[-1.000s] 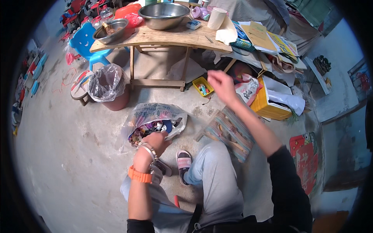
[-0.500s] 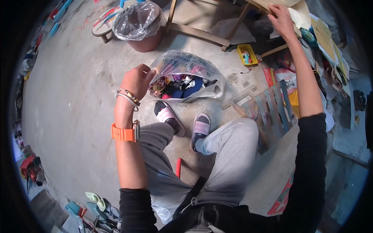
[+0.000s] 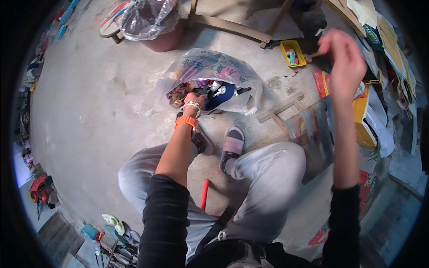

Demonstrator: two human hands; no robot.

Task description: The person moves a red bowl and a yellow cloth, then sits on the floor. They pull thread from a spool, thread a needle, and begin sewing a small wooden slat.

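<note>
On the floor before my feet lies a clear plastic bag (image 3: 210, 62) with printing on it, its mouth toward me. Bunched coloured cloth fills the mouth, with a dark blue piece (image 3: 225, 96) on the right and a brownish-purple patterned piece (image 3: 178, 94) on the left. My left hand (image 3: 195, 99) is in the bag's mouth, fingers curled down among the cloth; what they grip is hidden. My right hand (image 3: 343, 58) is raised at the right, near a yellow basket (image 3: 292, 53) of small items. Motion smears its fingers, and I cannot see whether it holds anything.
A lined reddish bin (image 3: 165, 41) and a low stool (image 3: 111, 27) stand at the upper left. Wooden legs of a stand (image 3: 228, 27) cross the top. A wooden-framed piece with fabric strips (image 3: 308, 129) lies right of my knee; piled boards and bags line the right.
My left hand has moved from the bag's left edge down into its mouth. My right hand has left the wooden surface at the upper right and come down toward me.
</note>
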